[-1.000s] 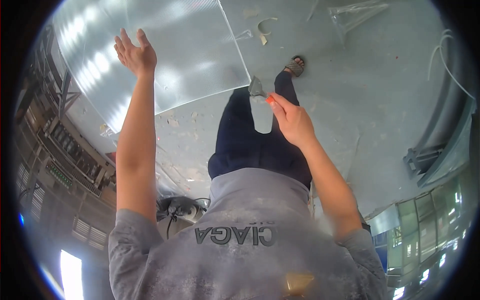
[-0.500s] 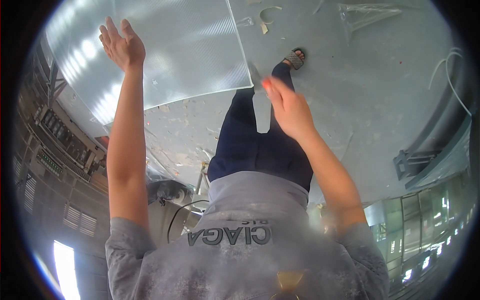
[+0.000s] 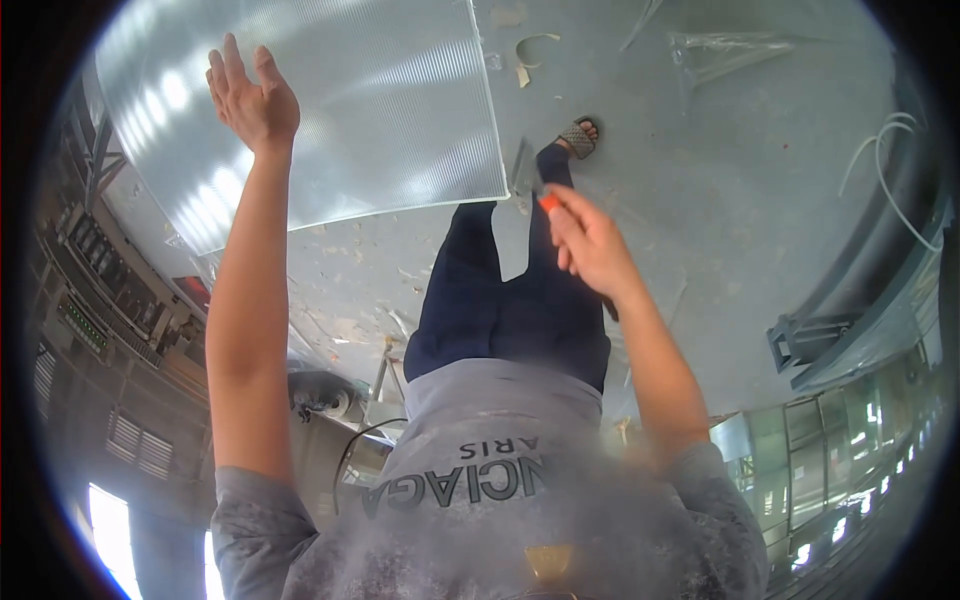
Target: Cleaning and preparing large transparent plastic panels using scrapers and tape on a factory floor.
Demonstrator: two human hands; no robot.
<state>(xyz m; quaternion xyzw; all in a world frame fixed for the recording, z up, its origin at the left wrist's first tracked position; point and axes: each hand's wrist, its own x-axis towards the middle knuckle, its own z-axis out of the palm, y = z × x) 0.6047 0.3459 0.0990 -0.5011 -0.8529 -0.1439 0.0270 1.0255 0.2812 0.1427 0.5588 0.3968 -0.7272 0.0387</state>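
A large, clear, ribbed plastic sheet (image 3: pixel 400 130) spreads out in front of me on the left. My left hand (image 3: pixel 255 105) is over it with the fingers stretched and nothing held; whether the palm touches the sheet cannot be told. Just off the sheet's near right corner, my right hand (image 3: pixel 590 245) grips a knife-like hand tool (image 3: pixel 549 202). An orange part shows above my fist, and a thin grey blade, smeared by motion, points away toward the sheet's right edge. A dark end sticks out below the hand.
Beyond the sheet's right edge, curled offcuts (image 3: pixel 523 75) and crumpled clear film (image 3: pixel 715 55) lie on the grey floor (image 3: pixel 700 200). White cord (image 3: pixel 885 175) loops by a grey metal frame (image 3: pixel 835 335) at right. A dark bundle (image 3: pixel 325 395) lies at lower left.
My right hand has come back toward my body, and more of the tool shows. My left hand stays spread over the sheet. The whole view has shifted slightly.
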